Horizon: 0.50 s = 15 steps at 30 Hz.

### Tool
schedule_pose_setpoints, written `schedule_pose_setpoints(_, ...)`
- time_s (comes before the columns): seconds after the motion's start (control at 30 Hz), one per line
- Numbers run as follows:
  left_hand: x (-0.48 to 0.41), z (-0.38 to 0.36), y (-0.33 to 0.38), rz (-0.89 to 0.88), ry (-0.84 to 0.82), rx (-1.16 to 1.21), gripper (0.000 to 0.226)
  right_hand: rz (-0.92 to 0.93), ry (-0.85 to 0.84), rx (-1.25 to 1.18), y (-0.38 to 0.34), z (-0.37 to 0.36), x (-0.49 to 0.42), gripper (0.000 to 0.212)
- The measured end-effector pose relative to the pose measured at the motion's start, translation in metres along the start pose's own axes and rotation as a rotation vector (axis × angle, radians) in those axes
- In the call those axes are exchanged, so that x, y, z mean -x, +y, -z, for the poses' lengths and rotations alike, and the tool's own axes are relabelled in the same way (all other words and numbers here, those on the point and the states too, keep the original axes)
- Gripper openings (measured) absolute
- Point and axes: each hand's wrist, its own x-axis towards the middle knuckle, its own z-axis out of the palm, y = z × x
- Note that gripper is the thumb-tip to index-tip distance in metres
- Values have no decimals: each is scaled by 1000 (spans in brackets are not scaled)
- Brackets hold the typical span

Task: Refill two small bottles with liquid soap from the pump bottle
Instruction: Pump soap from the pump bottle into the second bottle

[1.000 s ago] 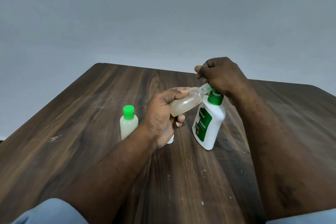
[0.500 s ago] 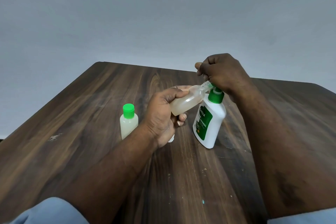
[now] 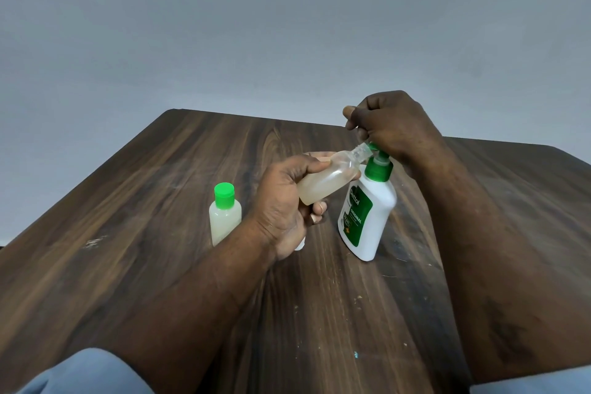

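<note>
My left hand [image 3: 281,201] grips a small clear bottle [image 3: 326,181] partly filled with pale soap, tilted with its open neck up against the green nozzle of the pump bottle. The white pump bottle [image 3: 367,214] with a green label stands on the table, leaning slightly. My right hand [image 3: 390,125] is closed over its green pump head [image 3: 379,166]. A second small bottle [image 3: 224,214] with a bright green cap stands upright to the left, holding pale soap. A small white object [image 3: 300,245] peeks out under my left hand; I cannot tell what it is.
The dark wooden table [image 3: 160,233] fills the lower view, its far edge near a plain grey wall [image 3: 287,25]. Both forearms cross the near half of the table. Light blue sleeves show at the bottom corners.
My right hand has risen a little on the pump head between the earlier frames and now. The tilted small bottle stays at the nozzle. The capped bottle has not moved.
</note>
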Motion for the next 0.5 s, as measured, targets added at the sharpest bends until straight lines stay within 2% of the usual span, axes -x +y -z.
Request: schedule_pose_setpoints(0.5,-1,1,0,8,10,0,65,-3,-23,-6,4,0,-3,27)
